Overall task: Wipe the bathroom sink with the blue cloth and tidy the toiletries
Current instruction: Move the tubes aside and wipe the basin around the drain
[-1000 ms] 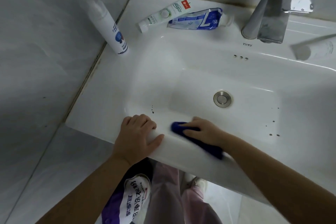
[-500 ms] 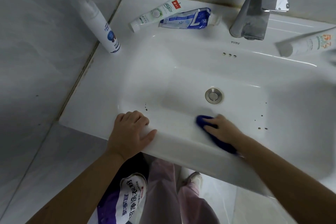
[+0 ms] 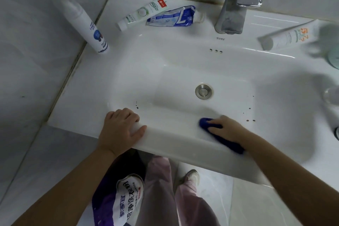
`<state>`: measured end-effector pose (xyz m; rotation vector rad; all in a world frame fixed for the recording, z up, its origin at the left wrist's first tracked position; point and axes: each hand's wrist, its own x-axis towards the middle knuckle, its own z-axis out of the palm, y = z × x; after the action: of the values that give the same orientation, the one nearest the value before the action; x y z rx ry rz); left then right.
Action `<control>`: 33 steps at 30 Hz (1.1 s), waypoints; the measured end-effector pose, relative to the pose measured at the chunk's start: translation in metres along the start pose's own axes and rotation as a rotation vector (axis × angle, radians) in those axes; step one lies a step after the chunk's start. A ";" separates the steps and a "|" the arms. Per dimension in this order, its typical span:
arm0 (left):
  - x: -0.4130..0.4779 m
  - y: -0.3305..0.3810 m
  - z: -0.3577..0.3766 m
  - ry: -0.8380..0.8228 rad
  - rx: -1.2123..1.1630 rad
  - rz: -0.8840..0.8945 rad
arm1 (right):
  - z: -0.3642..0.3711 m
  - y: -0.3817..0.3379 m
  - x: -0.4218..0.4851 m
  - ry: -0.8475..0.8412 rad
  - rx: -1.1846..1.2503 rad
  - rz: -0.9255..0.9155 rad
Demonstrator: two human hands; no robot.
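My right hand [image 3: 229, 130] holds a bunched blue cloth [image 3: 205, 122] against the near inner wall of the white sink [image 3: 174, 145], right of the drain [image 3: 203, 91]. My left hand [image 3: 121, 130] grips the sink's front rim, fingers curled over the edge into the basin. On the back ledge lie a white-green toothpaste tube [image 3: 143, 13] and a crumpled blue tube [image 3: 174, 17]. A white spray bottle [image 3: 88, 27] stands at the left corner. Another white tube [image 3: 288, 38] lies at the right.
A chrome faucet [image 3: 236, 3] rises at the back centre. Dark specks [image 3: 250, 120] dot the basin's right side, and a few more [image 3: 137, 107] sit near my left hand. A clear glass [image 3: 332, 95] shows at the right edge. A purple detergent bag [image 3: 121, 202] sits on the floor below.
My right hand has slid the blue cloth rightward along the basin's near wall, from left of the drain to right of it. My left hand has stayed on the rim.
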<state>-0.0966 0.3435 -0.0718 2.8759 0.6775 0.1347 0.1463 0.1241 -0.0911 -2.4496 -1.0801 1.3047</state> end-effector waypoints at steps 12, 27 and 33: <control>0.011 0.067 0.011 -0.132 -0.079 0.193 | -0.031 0.087 -0.100 0.090 -0.279 0.251; 0.012 0.066 0.019 -0.090 -0.094 0.194 | -0.031 0.096 -0.071 -0.063 -0.070 0.096; 0.012 0.068 0.018 -0.092 -0.098 0.163 | 0.018 -0.021 0.035 -0.023 -0.003 -0.104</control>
<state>-0.0544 0.2860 -0.0752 2.8199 0.4086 0.0556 0.1340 0.1590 -0.1152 -2.3514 -1.1992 1.3033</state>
